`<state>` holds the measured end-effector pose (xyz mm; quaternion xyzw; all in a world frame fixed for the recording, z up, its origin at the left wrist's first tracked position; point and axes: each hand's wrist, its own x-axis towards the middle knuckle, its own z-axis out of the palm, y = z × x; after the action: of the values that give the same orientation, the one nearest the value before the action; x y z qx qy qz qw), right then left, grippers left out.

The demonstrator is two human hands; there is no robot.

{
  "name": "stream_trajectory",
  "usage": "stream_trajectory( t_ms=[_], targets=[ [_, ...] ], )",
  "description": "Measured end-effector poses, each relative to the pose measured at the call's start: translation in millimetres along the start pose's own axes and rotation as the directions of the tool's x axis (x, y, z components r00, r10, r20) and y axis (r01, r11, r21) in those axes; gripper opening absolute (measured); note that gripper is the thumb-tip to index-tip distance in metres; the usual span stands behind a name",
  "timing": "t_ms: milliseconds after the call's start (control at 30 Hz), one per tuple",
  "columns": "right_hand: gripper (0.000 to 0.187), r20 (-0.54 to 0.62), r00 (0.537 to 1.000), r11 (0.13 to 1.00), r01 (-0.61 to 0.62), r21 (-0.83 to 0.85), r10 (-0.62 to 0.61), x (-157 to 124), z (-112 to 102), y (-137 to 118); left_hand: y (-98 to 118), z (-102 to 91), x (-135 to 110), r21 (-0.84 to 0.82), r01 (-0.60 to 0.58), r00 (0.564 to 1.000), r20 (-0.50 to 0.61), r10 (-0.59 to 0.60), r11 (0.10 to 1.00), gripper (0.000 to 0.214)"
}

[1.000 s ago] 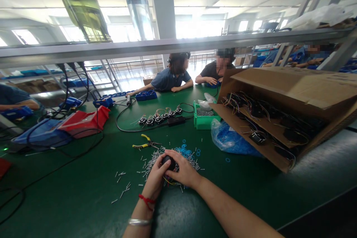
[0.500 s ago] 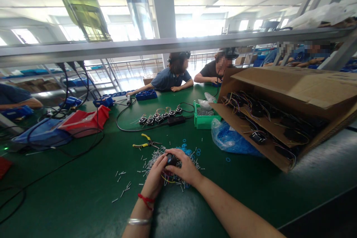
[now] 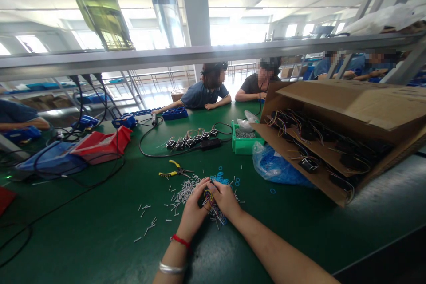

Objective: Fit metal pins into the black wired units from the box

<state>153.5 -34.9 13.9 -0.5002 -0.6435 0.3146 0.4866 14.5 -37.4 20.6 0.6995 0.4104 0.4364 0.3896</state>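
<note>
Both hands are closed together around a small black motor, mostly hidden by the fingers. Its thin coloured wires [image 3: 208, 197] loop out between my palms. My left hand [image 3: 194, 207] grips it from the left, and my right hand [image 3: 227, 201] from the right with the thumb on top. Beneath and around them a pile of metal screws [image 3: 186, 192] spreads over the green table [image 3: 109, 226]. Blue rings [image 3: 220, 178] lie just beyond my right hand. Pliers with yellow handles [image 3: 175, 169] rest past the pile.
An open cardboard box [image 3: 349, 102] of wired motors stands right, by a blue plastic bag [image 3: 273, 166]. A green bin [image 3: 242, 144] holds small metal parts. Several motors [image 3: 189, 143] sit behind the pliers. Red [image 3: 100, 148] and blue bins [image 3: 49, 159] stand left. Co-workers sit across the table.
The motor has turned in my hands: its black end was facing up, and now the wires show toward me. My left hand has moved slightly right, and my hands are closer together.
</note>
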Motion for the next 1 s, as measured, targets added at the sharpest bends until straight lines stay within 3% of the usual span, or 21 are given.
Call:
stream_trajectory(
  t_ms=[133,233,300,367,433,500,600,767,1000],
  targets=[
    [0.052,0.057,0.998,1.0,-0.006,-0.019,0.007,-1,2,2,2,-4.4,1,-0.14,0.196,0.978,-0.049,-0.205,0.971,0.04],
    [0.037,0.062,0.997,0.994,0.056,-0.098,-0.05,-3,4,0,-2,-10.4,3,-0.405,0.287,0.926,-0.115,-0.36,0.868,0.034],
    [0.022,0.074,0.991,0.963,0.126,-0.237,-0.111,-6,5,-1,-8,-14.9,5,-0.642,0.26,0.892,-0.125,-0.433,0.721,0.033],
    [0.024,0.134,0.981,0.911,0.179,-0.372,-0.138,-10,6,0,-15,-19.3,7,-0.821,0.197,0.873,-0.101,-0.476,0.536,0.03],
    [0.026,0.202,0.971,0.86,0.208,-0.467,-0.125,-13,7,2,-23,-22.5,8,-0.902,0.146,0.86,-0.087,-0.502,0.407,0.026],
    [0.02,0.239,0.965,0.828,0.221,-0.516,-0.108,-14,8,6,-28,-23.9,8,-0.931,0.111,0.851,-0.091,-0.517,0.347,0.024],
    [0.006,0.245,0.964,0.808,0.228,-0.543,-0.107,-12,10,11,-29,-22.9,8,-0.944,0.097,0.851,-0.085,-0.518,0.316,0.026],
    [0.002,0.207,0.966,0.821,0.245,-0.516,-0.158,-9,14,16,-25,-19.7,9,-0.936,0.156,0.858,-0.03,-0.512,0.317,0.03],
    [0.009,-0.033,0.984,0.939,0.155,-0.307,-0.174,-2,6,7,-22,-16.3,7,-0.891,0.272,0.864,0.059,-0.501,0.364,0.033]
  ],
)
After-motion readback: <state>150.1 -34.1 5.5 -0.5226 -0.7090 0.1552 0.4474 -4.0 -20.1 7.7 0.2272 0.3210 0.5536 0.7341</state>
